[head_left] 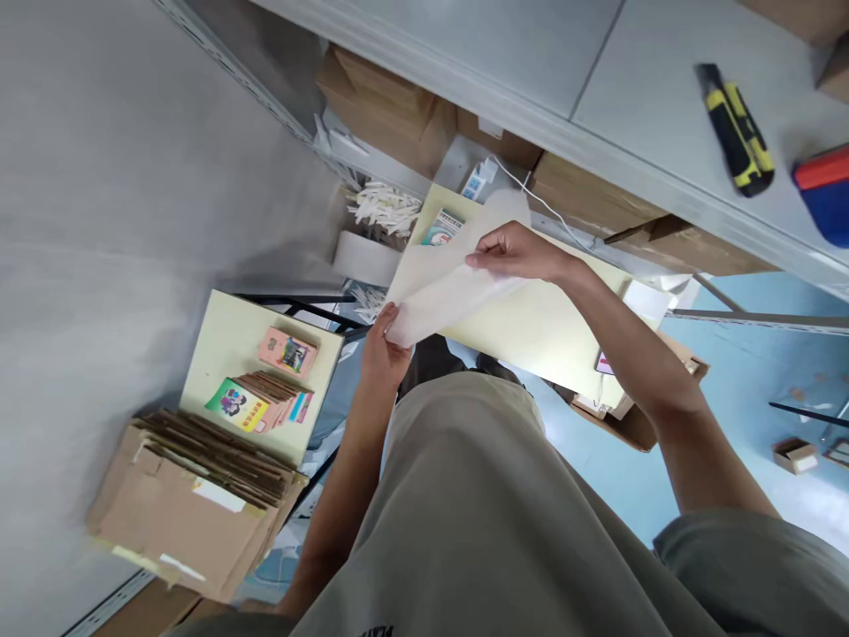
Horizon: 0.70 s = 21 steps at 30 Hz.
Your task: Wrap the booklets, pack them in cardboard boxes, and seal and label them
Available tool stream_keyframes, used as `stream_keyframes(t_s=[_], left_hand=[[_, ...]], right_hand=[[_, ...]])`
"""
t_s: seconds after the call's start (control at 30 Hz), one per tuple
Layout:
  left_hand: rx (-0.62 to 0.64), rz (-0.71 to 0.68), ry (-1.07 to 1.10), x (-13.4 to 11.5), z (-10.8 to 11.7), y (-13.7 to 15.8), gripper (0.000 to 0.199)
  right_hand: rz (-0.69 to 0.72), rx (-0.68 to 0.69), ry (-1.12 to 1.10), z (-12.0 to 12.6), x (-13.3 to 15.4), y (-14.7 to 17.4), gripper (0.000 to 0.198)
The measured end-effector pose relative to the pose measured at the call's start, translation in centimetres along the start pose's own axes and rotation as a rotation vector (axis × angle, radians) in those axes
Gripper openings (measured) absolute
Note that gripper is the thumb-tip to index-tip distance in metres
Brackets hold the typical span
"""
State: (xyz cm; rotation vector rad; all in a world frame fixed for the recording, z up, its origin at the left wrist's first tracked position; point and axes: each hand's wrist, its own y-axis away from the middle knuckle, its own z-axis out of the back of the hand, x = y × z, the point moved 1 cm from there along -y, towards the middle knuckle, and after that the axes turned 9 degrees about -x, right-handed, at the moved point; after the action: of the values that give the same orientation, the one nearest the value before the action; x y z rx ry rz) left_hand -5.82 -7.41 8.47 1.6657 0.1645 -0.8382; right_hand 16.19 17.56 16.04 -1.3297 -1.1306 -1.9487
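A sheet of thin, translucent white wrapping material [438,296] is stretched between my hands above the cream table [563,332]. My left hand [385,347] grips its lower left corner, thumb on top. Higher up and to the right, my right hand [517,252] pinches the sheet's upper edge between thumb and fingers. Whether it is plastic film or soft paper I cannot tell. Just behind the sheet, a small printed booklet [443,228] lies on the table, partly covered by it.
At left, a side table [225,341] bears stacked booklets [265,402] and a pink book [287,351]. Flattened cardboard [192,504] leans below it. A shelf overhead holds a yellow-black utility knife [736,133]. Brown boxes [391,106] stand behind the table, near a white cable [557,208].
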Motion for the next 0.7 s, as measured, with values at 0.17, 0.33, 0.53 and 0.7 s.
stream_keyframes(t_s=[0.17, 0.33, 0.53, 0.7], left_hand=[[-0.07, 0.02, 0.049, 4.3, -2.5, 1.7, 0.03], [-0.037, 0.023, -0.009, 8.2, -5.4, 2.2, 0.036], [-0.081, 0.074, -0.109, 11.2, -8.2, 1.4, 0.03], [-0.062, 0.121, -0.287, 13.7, -9.7, 0.6, 0.033]], right_hand=[[-0.024, 0.051, 0.091, 2.6, -3.5, 7.1, 0.053], [-0.092, -0.064, 0.186, 5.9, -6.6, 14.0, 0.057], [-0.359, -0.028, 0.304, 8.3, -10.9, 22.1, 0.031], [-0.484, -0.386, 0.502, 8.9, -16.9, 24.3, 0.028]])
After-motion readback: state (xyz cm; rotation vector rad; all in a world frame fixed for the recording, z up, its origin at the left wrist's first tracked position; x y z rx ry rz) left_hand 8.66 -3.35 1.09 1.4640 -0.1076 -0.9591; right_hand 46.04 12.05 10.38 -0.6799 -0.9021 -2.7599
